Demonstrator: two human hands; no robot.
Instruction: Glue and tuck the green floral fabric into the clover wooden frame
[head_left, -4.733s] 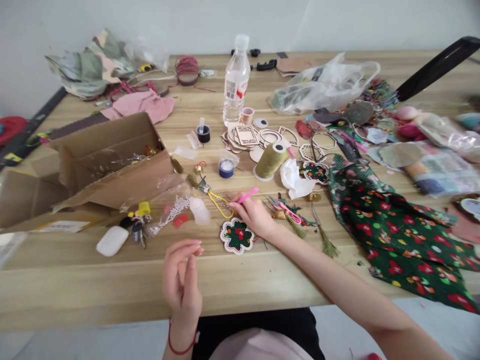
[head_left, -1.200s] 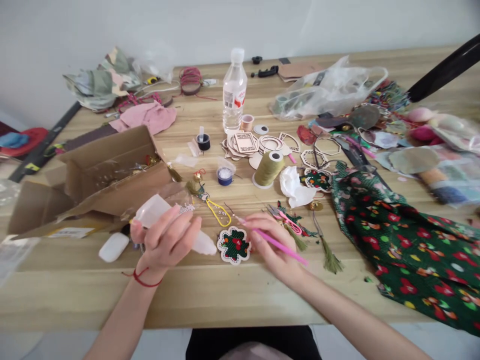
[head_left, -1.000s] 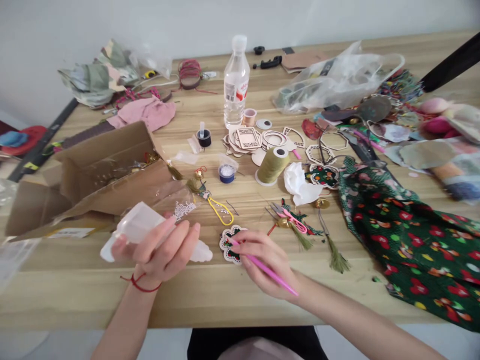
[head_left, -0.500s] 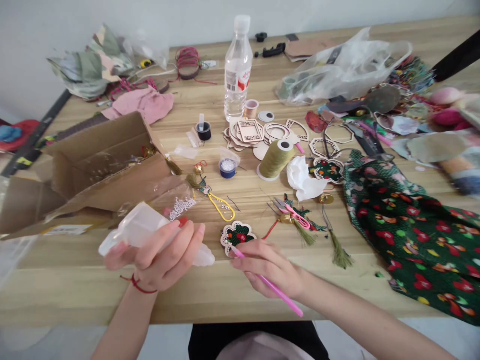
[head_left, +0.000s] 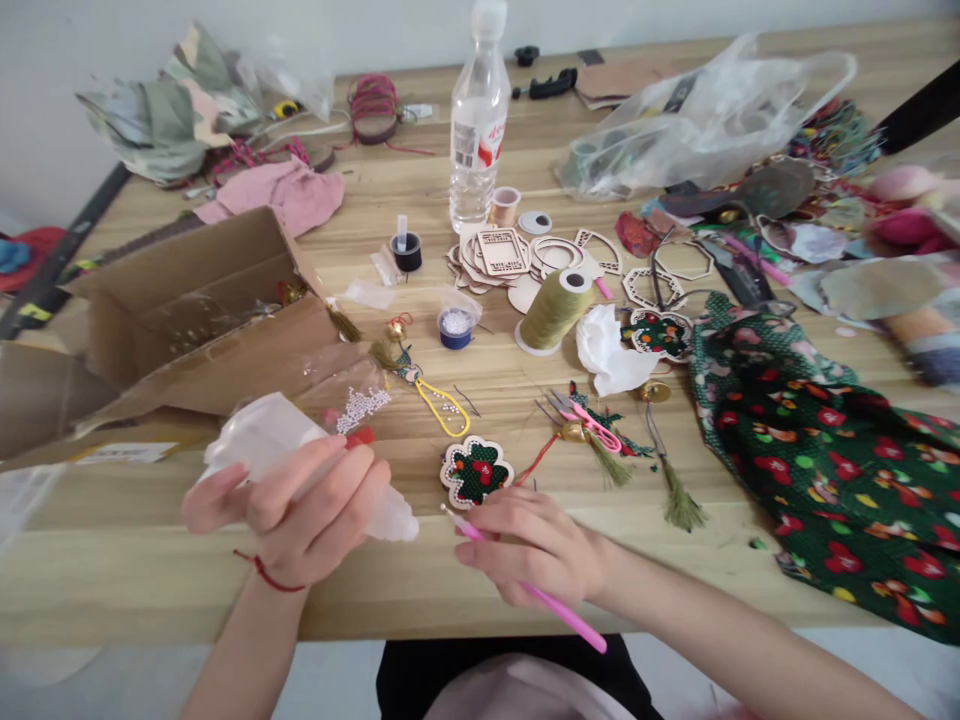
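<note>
My left hand (head_left: 307, 500) is wrapped round a translucent white squeeze bottle (head_left: 266, 440), its nozzle tilted down to the right. In my right hand (head_left: 532, 540) is a slim pink pen-like tool (head_left: 562, 610), with a small pale bead-like dot at its tip. Just beyond that tip lies a flower-shaped wooden pendant (head_left: 478, 472) with green and red patterned fabric in its middle and tiny white beads along part of its rim. A red cord (head_left: 538, 460) runs from near the pendant to a gold bell (head_left: 574, 431) with an olive tassel. Loose white beads (head_left: 363, 408) lie past my left hand.
An open cardboard box (head_left: 187, 310) stands at left. Ahead are a bead tub (head_left: 455, 328), an olive thread spool (head_left: 553, 312), wooden cut-outs (head_left: 502, 252) and a water bottle (head_left: 478, 130). Pink-handled snips (head_left: 592, 425) lie right of the pendant; patterned green cloth (head_left: 825, 470) covers the right side.
The pink tool's tip has drawn back from the pendant's rim toward me and now shows a small pale dot. My left hand with the squeeze bottle has shifted slightly left.
</note>
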